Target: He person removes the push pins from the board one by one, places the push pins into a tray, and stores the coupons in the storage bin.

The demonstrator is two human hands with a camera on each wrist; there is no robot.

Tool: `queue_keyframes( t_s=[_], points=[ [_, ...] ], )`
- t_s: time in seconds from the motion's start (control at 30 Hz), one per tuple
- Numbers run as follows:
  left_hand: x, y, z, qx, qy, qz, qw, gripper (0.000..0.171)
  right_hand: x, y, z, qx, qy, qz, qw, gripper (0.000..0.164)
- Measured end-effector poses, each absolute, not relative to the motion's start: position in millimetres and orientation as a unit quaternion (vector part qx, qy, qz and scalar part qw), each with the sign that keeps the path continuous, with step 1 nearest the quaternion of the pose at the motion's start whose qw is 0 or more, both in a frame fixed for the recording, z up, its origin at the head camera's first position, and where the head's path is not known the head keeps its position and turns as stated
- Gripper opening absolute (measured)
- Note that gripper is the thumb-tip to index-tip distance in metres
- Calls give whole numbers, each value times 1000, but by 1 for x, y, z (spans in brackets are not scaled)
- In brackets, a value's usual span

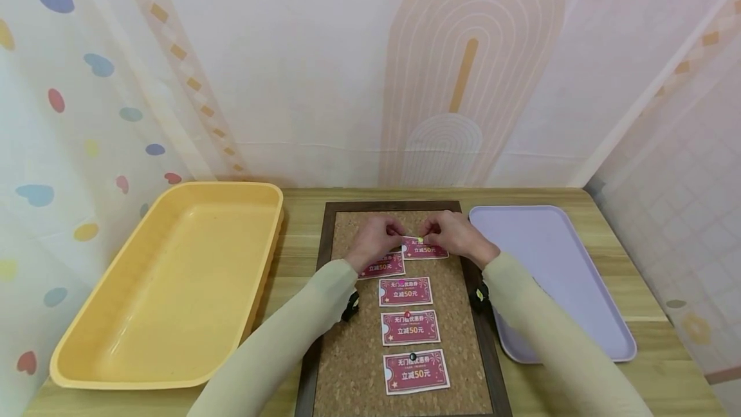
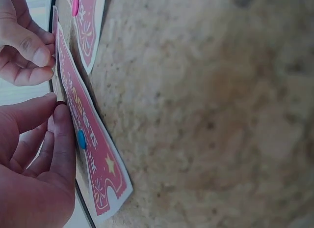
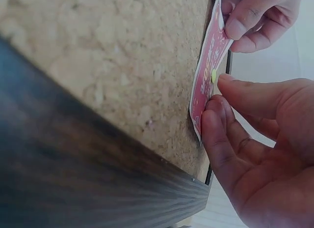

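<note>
Near the top of a framed cork board [image 1: 353, 352], a red-and-white paper coupon [image 1: 425, 251] lies between both hands, with a yellow push pin [image 3: 214, 75] at its upper edge. My left hand [image 1: 373, 237] pinches its upper left corner between thumb and fingers. With curled fingers, my right hand [image 1: 454, 235] grips the coupon's upper right edge, its thumb beside the yellow pin. Under my left wrist sits another coupon [image 1: 382, 267] with a blue push pin [image 2: 81, 139]. Below are coupons with a magenta pin [image 1: 401, 282], a red pin [image 1: 407, 315] and a black pin [image 1: 413, 356].
A deep yellow tray [image 1: 168, 288] stands on the wooden table [image 1: 301, 211] to the left. On the right lies a flat lilac tray [image 1: 556, 269], partly behind my right forearm. A patterned curtain [image 1: 312, 82] hangs behind the table.
</note>
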State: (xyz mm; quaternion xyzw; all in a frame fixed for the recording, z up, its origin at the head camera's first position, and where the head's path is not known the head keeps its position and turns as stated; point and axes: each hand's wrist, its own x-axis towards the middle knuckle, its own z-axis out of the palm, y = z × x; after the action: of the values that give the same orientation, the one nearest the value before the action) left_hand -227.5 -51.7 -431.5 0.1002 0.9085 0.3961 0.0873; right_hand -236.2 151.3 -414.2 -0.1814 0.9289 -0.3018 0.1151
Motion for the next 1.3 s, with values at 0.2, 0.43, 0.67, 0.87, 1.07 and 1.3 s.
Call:
queue_keyframes(
  t_s=[0.2, 0.43, 0.67, 0.87, 1.07, 1.3],
  points=[
    [-229, -49, -430, 105, 913, 386, 82, 5, -238, 152, -414, -185, 931, -293, 114, 6],
    [-230, -48, -430, 114, 913, 383, 82, 4, -238, 152, -415, -182, 930, -296, 120, 5],
    [-229, -50, -430, 105, 910, 391, 89, 6, -238, 150, -415, -182, 931, -291, 122, 4],
    [-230, -51, -430, 105, 908, 397, 90, 6, -238, 148, -415, -178, 932, -291, 124, 4],
    [-231, -51, -431, 103, 905, 403, 93, 6, -238, 147, -415, -176, 933, -290, 121, 4],
    [-231, -51, -431, 95, 905, 403, 97, 6, -238, 147, -417, -173, 932, -294, 120, 5]
  ],
)
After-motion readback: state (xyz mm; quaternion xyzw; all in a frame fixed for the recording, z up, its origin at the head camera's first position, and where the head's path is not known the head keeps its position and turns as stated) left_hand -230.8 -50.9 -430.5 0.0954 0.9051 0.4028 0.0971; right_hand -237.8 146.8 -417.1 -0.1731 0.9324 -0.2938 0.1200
